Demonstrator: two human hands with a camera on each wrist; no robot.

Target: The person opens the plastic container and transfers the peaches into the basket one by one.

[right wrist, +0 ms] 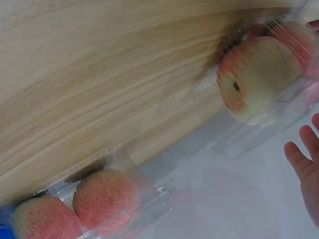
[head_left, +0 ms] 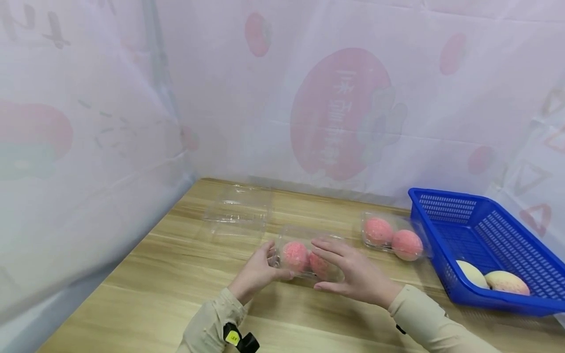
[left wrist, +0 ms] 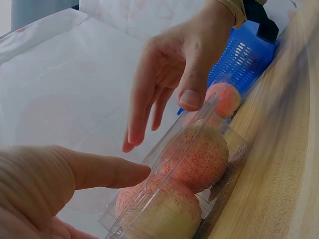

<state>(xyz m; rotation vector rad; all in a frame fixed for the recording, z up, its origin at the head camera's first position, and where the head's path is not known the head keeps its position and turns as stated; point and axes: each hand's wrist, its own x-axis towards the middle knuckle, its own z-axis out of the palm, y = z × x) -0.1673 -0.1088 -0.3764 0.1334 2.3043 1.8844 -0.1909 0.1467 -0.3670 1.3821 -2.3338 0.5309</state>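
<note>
A clear plastic box (head_left: 308, 250) holding two pink-flushed peaches (head_left: 295, 256) sits on the desk (head_left: 176, 284) between the two hands, its lid over the fruit; whether the lid is latched cannot be told. The left hand (head_left: 259, 270) is at the box's left end, its fingers loosely spread and a straight digit reaching the lid's rim in the left wrist view. The right hand (head_left: 355, 272) is over the right end, fingers apart and extended, thumb toward the near side; whether it touches the plastic is unclear. Beyond the left hand lies some clear plastic packaging (head_left: 238, 208), near the back edge of the desk. Right of the right hand and farther back, a second clear box (head_left: 394, 226) holds two more peaches, just beside the blue basket (head_left: 441, 264). Two pale yellowish fruits (head_left: 507, 283) lie in the basket's near end. Light beige sleeves (head_left: 419, 314) cover both forearms. White sheeting (head_left: 220, 98) with faded red prints stands behind the desk and along its sides.
</note>
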